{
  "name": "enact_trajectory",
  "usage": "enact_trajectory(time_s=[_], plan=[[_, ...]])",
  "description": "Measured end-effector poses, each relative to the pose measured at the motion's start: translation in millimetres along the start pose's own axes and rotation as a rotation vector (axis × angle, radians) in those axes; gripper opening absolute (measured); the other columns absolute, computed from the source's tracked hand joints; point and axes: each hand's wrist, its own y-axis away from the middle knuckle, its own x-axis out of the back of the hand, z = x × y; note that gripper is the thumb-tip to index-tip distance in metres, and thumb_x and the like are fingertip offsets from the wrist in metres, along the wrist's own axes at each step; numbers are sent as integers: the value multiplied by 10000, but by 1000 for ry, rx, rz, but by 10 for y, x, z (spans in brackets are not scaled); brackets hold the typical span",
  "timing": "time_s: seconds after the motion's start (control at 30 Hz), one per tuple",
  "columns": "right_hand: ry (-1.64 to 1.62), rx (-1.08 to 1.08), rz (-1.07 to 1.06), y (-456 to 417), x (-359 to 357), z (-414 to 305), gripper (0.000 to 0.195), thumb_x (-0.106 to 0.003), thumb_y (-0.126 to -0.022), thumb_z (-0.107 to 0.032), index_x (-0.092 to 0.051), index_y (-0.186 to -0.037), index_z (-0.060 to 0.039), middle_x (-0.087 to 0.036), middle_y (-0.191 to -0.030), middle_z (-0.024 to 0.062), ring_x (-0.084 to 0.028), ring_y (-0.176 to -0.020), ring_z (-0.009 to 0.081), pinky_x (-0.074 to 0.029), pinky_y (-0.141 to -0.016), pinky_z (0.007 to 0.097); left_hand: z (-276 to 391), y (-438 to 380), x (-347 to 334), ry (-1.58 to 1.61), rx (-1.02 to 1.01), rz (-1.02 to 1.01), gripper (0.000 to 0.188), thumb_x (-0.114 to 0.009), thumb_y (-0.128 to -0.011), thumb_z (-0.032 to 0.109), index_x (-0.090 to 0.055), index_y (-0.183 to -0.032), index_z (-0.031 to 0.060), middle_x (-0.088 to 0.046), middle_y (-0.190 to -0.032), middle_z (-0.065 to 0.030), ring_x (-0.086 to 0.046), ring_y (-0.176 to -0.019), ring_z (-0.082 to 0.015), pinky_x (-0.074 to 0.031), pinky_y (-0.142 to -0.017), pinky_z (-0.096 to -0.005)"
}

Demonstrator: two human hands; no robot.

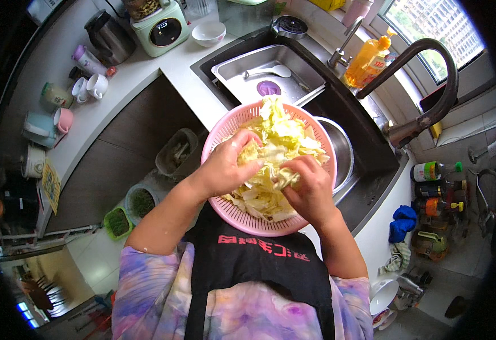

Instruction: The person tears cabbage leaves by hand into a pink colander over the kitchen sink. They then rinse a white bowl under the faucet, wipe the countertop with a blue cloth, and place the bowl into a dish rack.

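Observation:
A pink plastic colander (218,203), heaped with torn pale yellow cabbage leaves (256,204), is in front of me at the sink's near edge. Over its left side my left hand (231,163) has its fingers and thumb around pieces of cabbage. My right hand (311,187) grips a crumpled bunch of cabbage (287,177) above the right side of the heap. Both hands are close together, and some fingertips are hidden among the leaves.
Beyond the colander, a dark sink (358,144) holds a steel tray (231,70) with a white spoon (273,71), and a steel basin (345,148). A black faucet (448,85) arches at the right. Bottles (426,171) stand along the right counter; cups (97,86) stand at the left.

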Motion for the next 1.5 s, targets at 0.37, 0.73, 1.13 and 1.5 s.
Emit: enact_trajectory(time_s=[0.37,0.73,1.13,1.5], plan=[[445,-164,-662,122,-370,41,509,-712,-545,-200,-558,-979,15,-636,-901,152,-610,-854,275,-507,-726,353,-223,204,-24,-617,24,-45,398,-643,-715,163,-510,-1058,12,-541,-1003,-187,-566,-940,-354,-466,-824,-403],[578,-168,-909,-63,-620,41,311,-634,-693,-174,-562,-956,-25,-677,-796,116,-674,-753,259,-501,-672,373,-252,167,-8,-523,-3,20,324,-617,-727,149,-527,-1006,11,-553,-952,-175,-574,-895,-360,-473,-793,-405],[631,-159,-939,-95,-731,20,184,-502,-832,-135,-568,-965,-26,-678,-803,135,-679,-759,262,-528,-662,360,-421,26,-109,-442,38,75,711,-633,-746,210,-308,-1333,-24,-245,-1421,-274,-274,-1321,-408,-256,-1087,-419],[643,-183,-1009,-55,-772,74,188,-509,-822,-110,-636,-916,-8,-680,-833,148,-683,-785,271,-545,-667,381,-324,-215,-10,-361,278,-143,874,-581,-829,425,-170,-1402,-90,-343,-1365,-332,-375,-1283,-382,-307,-1067,-381]])
